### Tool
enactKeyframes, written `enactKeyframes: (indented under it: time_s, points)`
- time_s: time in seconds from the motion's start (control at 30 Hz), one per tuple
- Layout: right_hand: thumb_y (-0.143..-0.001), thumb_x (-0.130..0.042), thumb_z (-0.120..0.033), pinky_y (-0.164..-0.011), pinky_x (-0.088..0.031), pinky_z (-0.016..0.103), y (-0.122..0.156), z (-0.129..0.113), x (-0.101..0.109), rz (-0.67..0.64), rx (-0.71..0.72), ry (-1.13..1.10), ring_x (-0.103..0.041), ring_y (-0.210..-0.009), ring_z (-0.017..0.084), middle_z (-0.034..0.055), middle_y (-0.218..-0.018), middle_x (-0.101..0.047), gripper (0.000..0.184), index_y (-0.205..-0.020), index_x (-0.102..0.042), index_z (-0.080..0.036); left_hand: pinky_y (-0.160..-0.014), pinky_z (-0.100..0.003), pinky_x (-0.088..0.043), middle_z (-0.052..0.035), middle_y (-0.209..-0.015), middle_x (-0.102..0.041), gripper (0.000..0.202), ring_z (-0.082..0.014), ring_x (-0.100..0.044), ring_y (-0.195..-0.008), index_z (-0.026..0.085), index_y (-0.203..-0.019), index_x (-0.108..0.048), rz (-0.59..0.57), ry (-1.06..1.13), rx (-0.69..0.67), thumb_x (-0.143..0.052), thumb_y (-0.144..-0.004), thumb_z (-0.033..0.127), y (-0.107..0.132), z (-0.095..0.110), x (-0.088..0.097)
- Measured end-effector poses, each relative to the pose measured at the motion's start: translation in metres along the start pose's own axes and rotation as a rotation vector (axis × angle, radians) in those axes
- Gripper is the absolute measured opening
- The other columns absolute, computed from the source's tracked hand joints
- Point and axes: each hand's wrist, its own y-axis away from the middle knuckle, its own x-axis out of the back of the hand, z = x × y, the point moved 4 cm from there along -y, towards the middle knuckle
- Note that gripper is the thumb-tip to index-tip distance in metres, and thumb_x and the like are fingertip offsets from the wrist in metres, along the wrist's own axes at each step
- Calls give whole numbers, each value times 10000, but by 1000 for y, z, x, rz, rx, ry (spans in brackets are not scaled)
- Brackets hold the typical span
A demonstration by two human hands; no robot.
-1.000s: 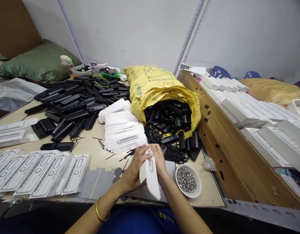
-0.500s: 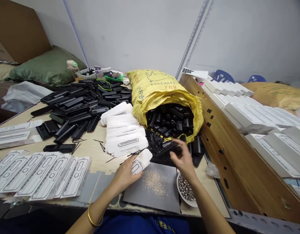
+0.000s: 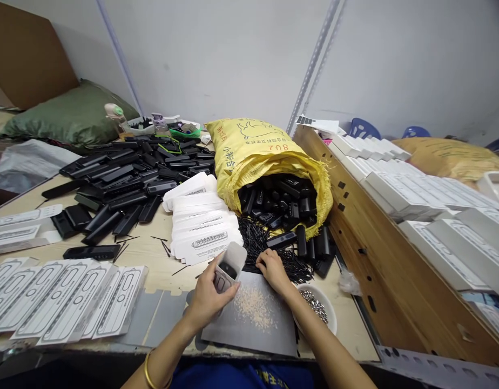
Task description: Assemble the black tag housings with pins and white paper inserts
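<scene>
My left hand (image 3: 207, 296) is closed round a small white carton (image 3: 229, 266), held upright with its open end towards me and a black part inside. My right hand (image 3: 271, 268) rests on the heap of thin black pins (image 3: 269, 246), fingers curled down into them; what they pinch is too small to make out. Under both hands lies a grey sheet (image 3: 253, 319) with a worn patch. Just beyond the carton lies a stack of flat white cartons (image 3: 201, 216). A yellow woven sack (image 3: 265, 156) full of black plastic parts lies open behind the pins.
A white bowl of small metal pieces (image 3: 320, 308) sits by my right wrist. Many black parts (image 3: 128, 167) cover the table's left. Printed flat cards (image 3: 67, 294) lie at front left. A wooden board (image 3: 379, 243) walls off the right, with white boxes (image 3: 419, 189) beyond.
My right hand let go of the black part it held and came down onto the pins. The left hand turned the white carton upright, and a black part now sits inside it.
</scene>
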Motion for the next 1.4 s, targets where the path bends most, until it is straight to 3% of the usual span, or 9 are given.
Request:
enactKeyframes:
  time_s: [0.2, 0.37, 0.5, 0.63, 0.73, 0.97, 1.1, 1.27, 1.4]
  points:
    - [-811, -567, -214, -792, -452, 374, 4, -9, 28, 121, -7, -61, -566, -794, 208, 45, -788, -619, 99, -718, -599, -207, -1089, -403, -338, -113, -1394, -490, 722, -248, -468, -1276, 205, -1393, -361, 27, 18, -20, -652, -741, 315, -7, 9, -27]
    - [-878, -542, -322, -622, -506, 300, 20, -62, 45, 247, 13, -645, -600, -660, 148, -6, -836, -621, 294, -1148, -441, -264, -1070, -406, -350, -128, -1439, -424, 762, -247, -410, -1322, 230, -1424, -245, 34, 11, -52, -626, -766, 261, -8, 13, -36]
    - [-871, -551, -263, -754, -476, 328, 37, -94, 36, 189, 159, -409, -577, -820, 178, 20, -842, -629, 126, -980, -615, -252, -1076, -416, -330, -127, -1458, -377, 747, -246, -380, -1339, 245, -1412, -223, 55, 37, -96, -616, -776, 226, -6, 11, -36]
    - [-831, -602, -311, -795, -477, 340, 35, -83, 20, 174, 79, -428, -567, -939, 203, 64, -1046, -593, 293, -1114, -592, -237, -1048, -411, -354, -110, -1353, -470, 550, -234, -462, -1254, 246, -1303, -353, 25, 25, -168, -591, -807, 228, -2, 10, -37]
    - [-818, -613, -344, -709, -489, 305, 29, -75, -3, 137, -26, -637, -591, -812, 178, 30, -938, -606, 391, -1172, -506, -219, -992, -405, -404, -110, -1219, -545, 334, -234, -531, -1156, 215, -1098, -447, -42, 9, -205, -576, -791, 187, 0, 9, -38]
    - [-903, -508, -297, -854, -444, 366, 54, -101, -22, 268, 249, -374, -555, -980, 208, 58, -993, -618, 145, -886, -630, -220, -1061, -443, -349, -198, -1411, -412, 827, -231, -474, -1262, 215, -1439, 18, -107, 248, -131, -539, -828, 195, 1, 5, -36]
    - [-937, -453, -242, -842, -468, 365, 59, -91, -20, 347, 178, -402, -579, -962, 192, 58, -973, -642, 169, -958, -619, -219, -1082, -461, -318, -185, -1413, -409, 905, -244, -426, -1300, 215, -1455, 16, -102, 189, -147, -596, -788, 193, 0, 8, -40]
    - [-907, -497, -222, -933, -444, 418, 65, -85, -25, 396, 347, -351, -557, -1097, 222, 81, -1101, -656, 183, -1018, -643, -215, -1039, -430, -379, -202, -1380, -425, 768, -234, -488, -1235, 199, -1429, -46, -100, 166, -202, -537, -838, 204, -2, 8, -45]
    - [-913, -493, -302, -860, -492, 384, 59, -74, -16, 345, 94, -446, -617, -995, 217, 98, -1076, -668, 229, -1064, -623, -191, -1051, -453, -365, -200, -1374, -426, 841, -261, -458, -1264, 192, -1404, -80, -107, 106, -198, -630, -769, 233, -4, 6, -50]
